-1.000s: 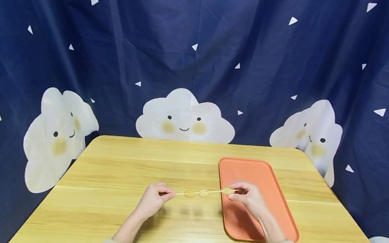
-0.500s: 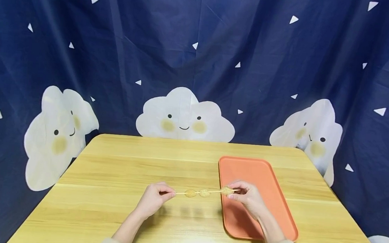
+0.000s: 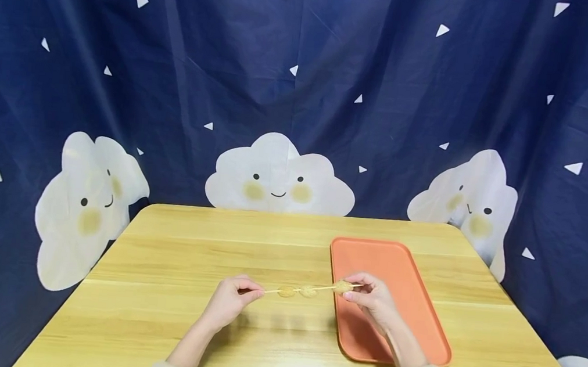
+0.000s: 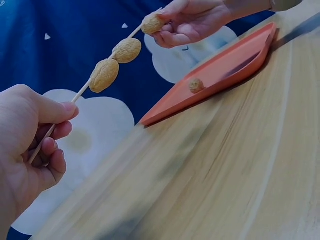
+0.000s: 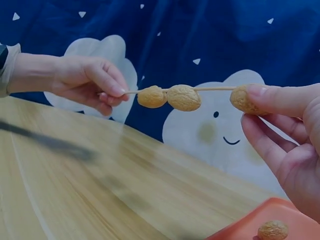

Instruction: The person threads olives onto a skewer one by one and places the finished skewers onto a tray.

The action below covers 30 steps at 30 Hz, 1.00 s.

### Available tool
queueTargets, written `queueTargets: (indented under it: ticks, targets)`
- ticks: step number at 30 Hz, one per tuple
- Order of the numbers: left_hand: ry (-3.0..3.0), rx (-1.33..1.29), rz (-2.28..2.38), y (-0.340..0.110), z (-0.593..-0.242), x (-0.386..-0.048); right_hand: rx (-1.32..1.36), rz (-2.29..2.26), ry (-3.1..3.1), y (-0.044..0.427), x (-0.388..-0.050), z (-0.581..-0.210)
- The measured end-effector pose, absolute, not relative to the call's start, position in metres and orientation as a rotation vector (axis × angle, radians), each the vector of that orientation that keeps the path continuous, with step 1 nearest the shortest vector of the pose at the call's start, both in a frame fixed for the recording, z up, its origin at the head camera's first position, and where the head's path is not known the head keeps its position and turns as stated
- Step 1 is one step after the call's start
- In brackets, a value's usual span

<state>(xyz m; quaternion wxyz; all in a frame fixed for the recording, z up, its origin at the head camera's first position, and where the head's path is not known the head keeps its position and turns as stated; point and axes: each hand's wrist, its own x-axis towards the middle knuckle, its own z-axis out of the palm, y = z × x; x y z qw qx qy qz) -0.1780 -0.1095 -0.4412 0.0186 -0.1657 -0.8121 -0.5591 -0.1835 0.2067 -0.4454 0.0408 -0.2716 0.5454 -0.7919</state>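
A thin bamboo skewer (image 3: 325, 289) is held nearly level above the table between both hands. Its left end is pinched by my left hand (image 3: 231, 301). Two wrinkled tan food balls, one (image 5: 151, 97) touching the other (image 5: 183, 97), sit threaded on its left part. Farther right, my right hand (image 3: 375, 300) pinches a third tan ball (image 3: 344, 287) between thumb and fingers. The skewer passes through that ball and its tip sticks out beyond, seen in the head view. Bare skewer shows between this ball and the other two.
An orange tray (image 3: 371, 257) lies on the right of the wooden table (image 3: 215, 241), under my right hand. One loose tan ball (image 4: 196, 85) rests in it, hidden in the head view. A blue curtain (image 3: 177, 80) with cloud prints hangs behind the table.
The ball in my right hand appears very slightly farther left along the skewer, a little nearer the other two. Both hands otherwise stay nearly still, keeping their pinches.
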Motion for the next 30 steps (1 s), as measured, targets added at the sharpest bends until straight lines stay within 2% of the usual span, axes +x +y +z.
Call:
queueTargets:
  ticks: [15, 30]
  targets:
    - [-2.535, -0.497, -1.718, -0.109, -0.431, -0.173, -0.776, -2.428, 1.735, 0.199, -0.184, -0.449]
    - [-2.515, -0.527, -1.664, -0.111, -0.442, -0.179, -0.713, -2.465, 1.594, 0.193, -0.185, -0.447]
